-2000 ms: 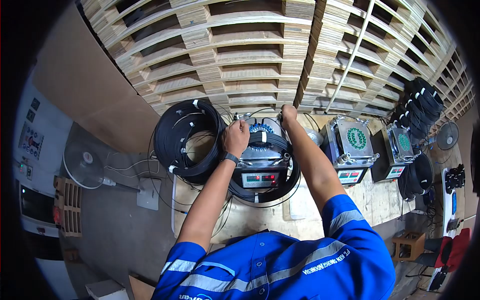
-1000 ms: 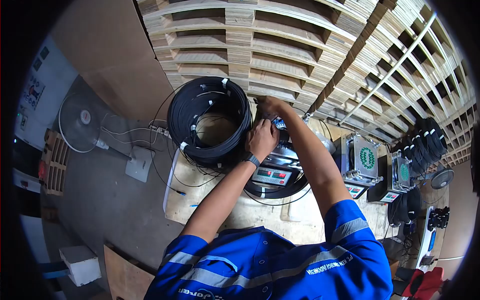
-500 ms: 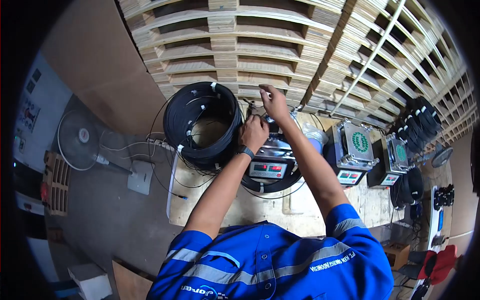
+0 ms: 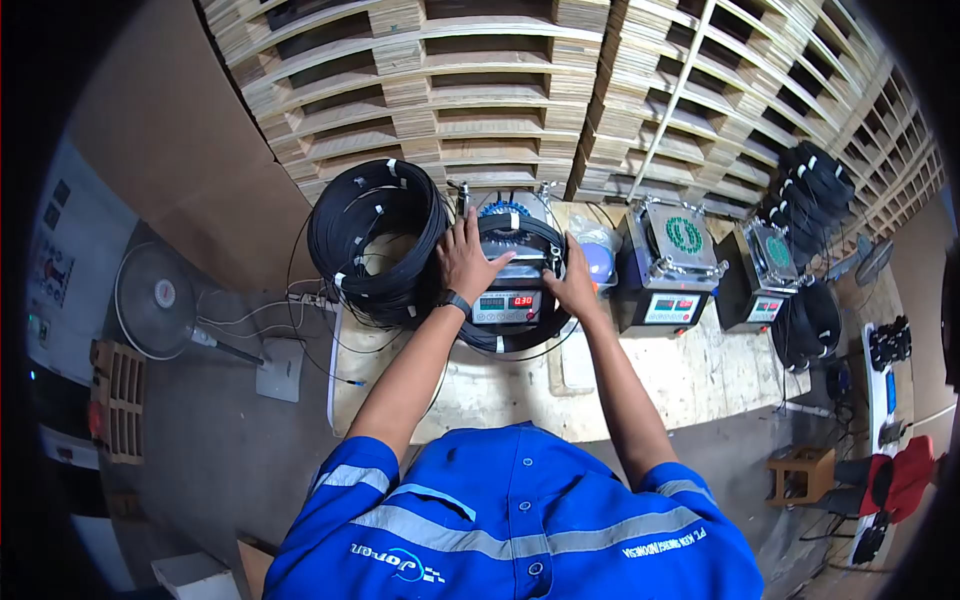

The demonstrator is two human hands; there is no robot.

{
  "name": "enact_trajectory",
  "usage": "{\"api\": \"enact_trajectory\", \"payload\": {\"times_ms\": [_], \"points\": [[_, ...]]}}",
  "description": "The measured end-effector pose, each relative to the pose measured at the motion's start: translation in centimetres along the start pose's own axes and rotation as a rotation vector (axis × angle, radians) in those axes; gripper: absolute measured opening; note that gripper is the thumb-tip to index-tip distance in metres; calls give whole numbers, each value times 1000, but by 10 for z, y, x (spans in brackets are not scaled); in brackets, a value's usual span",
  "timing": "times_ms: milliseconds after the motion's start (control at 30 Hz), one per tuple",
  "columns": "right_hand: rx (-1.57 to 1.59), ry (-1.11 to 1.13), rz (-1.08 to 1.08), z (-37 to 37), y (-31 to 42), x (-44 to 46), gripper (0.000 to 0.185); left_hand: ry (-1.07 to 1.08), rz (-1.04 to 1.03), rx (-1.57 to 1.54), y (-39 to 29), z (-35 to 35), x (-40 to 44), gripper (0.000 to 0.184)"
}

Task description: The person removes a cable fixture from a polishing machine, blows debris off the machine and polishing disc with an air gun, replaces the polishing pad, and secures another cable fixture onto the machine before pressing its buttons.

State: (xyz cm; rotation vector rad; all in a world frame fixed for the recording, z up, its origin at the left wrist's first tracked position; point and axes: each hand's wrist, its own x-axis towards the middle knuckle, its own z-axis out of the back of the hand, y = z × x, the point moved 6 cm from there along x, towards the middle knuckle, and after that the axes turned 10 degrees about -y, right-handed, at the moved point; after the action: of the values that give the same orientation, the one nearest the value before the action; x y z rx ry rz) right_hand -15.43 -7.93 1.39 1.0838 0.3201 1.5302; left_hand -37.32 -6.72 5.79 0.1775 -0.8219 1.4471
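In the head view, a coil of black cable (image 4: 500,343) with white ties loops around the front of a machine with a digital display (image 4: 506,306). My left hand (image 4: 467,262) lies against the coil's left side, fingers stretched and thumb spread toward the middle. My right hand (image 4: 573,287) grips the coil's right side between thumb and fingers. Behind the coil's upper part, a metal plate with a blue ring (image 4: 503,209) is partly visible. The display reads 0.30 in red. A tall stack of black cable coils (image 4: 375,215) stands just left of my left hand.
Two similar machines with green rings (image 4: 684,235) (image 4: 778,250) stand to the right on the wooden table (image 4: 470,400). A purple round object (image 4: 599,262) sits beside my right hand. Wooden pallets (image 4: 490,90) rise behind. A fan (image 4: 160,290) stands left.
Both hands have come down and apart from the machine's top to the coil's two sides. The metal plate and blue ring have come into view. The display shows a different reading.
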Motion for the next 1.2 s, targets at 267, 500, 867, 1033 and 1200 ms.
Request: {"api": "enact_trajectory", "payload": {"times_ms": [267,500,867,1033,1200], "points": [[-122,141,80,-10,-7,4,87,133,60,32,7,4,-19,121],[-142,149,238,-7,-5,4,81,26,170,-40,18,1,-31,113],[-144,124,257,7,10,2,79,-18,255,-40,21,-2,-33,106],[19,226,244,25,2,12,69,5,295,-48,21,0,-35,107],[64,261,90,28,3,13,67,-23,284,-68,20,0,-36,106]]}}
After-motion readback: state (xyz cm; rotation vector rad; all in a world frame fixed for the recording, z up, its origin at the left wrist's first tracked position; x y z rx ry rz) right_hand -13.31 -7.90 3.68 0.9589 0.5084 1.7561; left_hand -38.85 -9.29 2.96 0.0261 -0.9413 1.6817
